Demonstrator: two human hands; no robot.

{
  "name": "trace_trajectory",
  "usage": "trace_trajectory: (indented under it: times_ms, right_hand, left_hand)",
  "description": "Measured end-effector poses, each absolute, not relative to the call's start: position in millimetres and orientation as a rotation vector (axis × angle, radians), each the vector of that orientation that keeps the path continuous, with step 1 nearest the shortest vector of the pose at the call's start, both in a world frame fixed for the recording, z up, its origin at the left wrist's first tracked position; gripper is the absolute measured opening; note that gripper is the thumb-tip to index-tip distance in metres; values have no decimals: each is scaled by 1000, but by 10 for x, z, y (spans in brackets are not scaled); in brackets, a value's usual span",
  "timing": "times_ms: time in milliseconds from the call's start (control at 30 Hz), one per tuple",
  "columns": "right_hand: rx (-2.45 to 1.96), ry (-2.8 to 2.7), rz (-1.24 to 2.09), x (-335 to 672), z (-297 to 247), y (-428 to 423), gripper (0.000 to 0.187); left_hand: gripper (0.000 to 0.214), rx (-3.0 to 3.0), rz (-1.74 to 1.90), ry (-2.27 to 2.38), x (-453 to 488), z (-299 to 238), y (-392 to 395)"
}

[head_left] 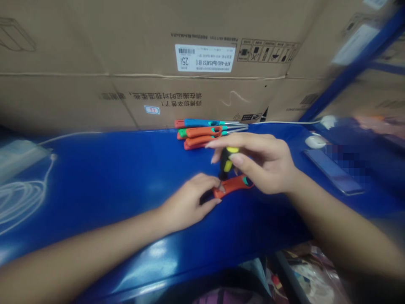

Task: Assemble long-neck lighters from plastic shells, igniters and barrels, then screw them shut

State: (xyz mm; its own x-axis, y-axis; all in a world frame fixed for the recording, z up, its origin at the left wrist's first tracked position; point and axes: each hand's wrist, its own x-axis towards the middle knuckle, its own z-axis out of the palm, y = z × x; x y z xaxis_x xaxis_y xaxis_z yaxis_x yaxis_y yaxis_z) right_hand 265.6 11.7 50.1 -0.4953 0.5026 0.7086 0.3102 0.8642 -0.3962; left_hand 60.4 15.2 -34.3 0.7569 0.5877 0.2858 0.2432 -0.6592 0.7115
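Observation:
My left hand (188,202) lies on the blue tabletop, its thumb and fingers closed on one end of an orange stick lighter (236,185). The lighter's teal trigger faces right, and its far end is hidden behind my other hand. Above it, my right hand (268,162) grips a short black-and-yellow screwdriver (226,164) between thumb and fingers. The screwdriver stands nearly upright with its tip down at the lighter's left end, close to my left fingertips. Just behind my hands lies a pile of several stick lighters (202,131) in orange, blue, red and green with metal nozzles.
A large cardboard box (139,97) stands along the back of the blue table (126,169). On the right are a phone (335,172), a white rounded object (315,141) and a blue metal post (351,67). Coiled white cable (23,198) lies at the left.

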Motion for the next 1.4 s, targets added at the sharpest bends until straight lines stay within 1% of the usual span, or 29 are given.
trace_trajectory:
  times_ms: [67,133,167,233,300,367,433,500,533,567,667,733,800,900,967,1067,1133,1267,1300,1400]
  right_hand:
    - [-602,-2110,138,2661,498,116,17]
    - [-576,-2120,-67,2668,495,114,16]
    - [-556,-2139,-116,2670,496,110,17]
    - [-517,-2189,-62,2664,502,95,21]
    - [-504,-2209,119,2652,513,75,28]
    - [-512,-2182,211,2644,521,64,24]
    - [-530,-2159,108,2651,524,69,16]
    - [-528,-2173,-45,2665,527,83,16]
    - [-524,-2188,-66,2670,529,89,18]
    - [-519,-2206,-30,2673,532,93,20]
    - [-516,-2209,258,2659,540,86,26]
    - [-526,-2169,314,2648,537,80,21]
    - [-561,-2139,169,2648,525,84,16]
    - [-569,-2156,-103,2668,508,107,17]
    - [-553,-2202,-84,2677,508,119,21]
    - [-573,-2245,176,2675,525,116,32]
    - [-576,-2234,238,2672,539,103,30]
    - [-591,-2231,44,2685,545,82,18]
    - [-582,-2232,-16,2690,544,80,19]
    - [-560,-2286,-86,2707,556,75,32]
  left_hand:
    - [16,2287,665,619,602,-349,151]
    - [17,2286,664,612,600,-354,149]
    - [17,2283,664,612,600,-355,148]
    - [16,2285,661,622,599,-356,147]
    - [17,2294,662,636,597,-359,145]
    - [18,2298,663,634,595,-367,145]
    - [19,2294,663,625,593,-374,144]
    - [17,2289,665,620,593,-371,144]
    - [16,2290,665,621,593,-365,143]
    - [14,2292,666,625,594,-357,143]
    - [12,2305,654,641,597,-336,146]
    - [13,2302,647,636,598,-333,148]
    - [15,2293,641,621,599,-337,148]
    - [17,2287,645,608,598,-340,144]
    - [15,2290,656,617,597,-333,141]
    - [12,2299,663,635,597,-320,140]
    - [13,2306,657,638,597,-321,141]
    - [18,2318,652,631,591,-355,144]
    - [18,2323,657,631,589,-364,145]
    - [19,2333,670,638,585,-372,148]
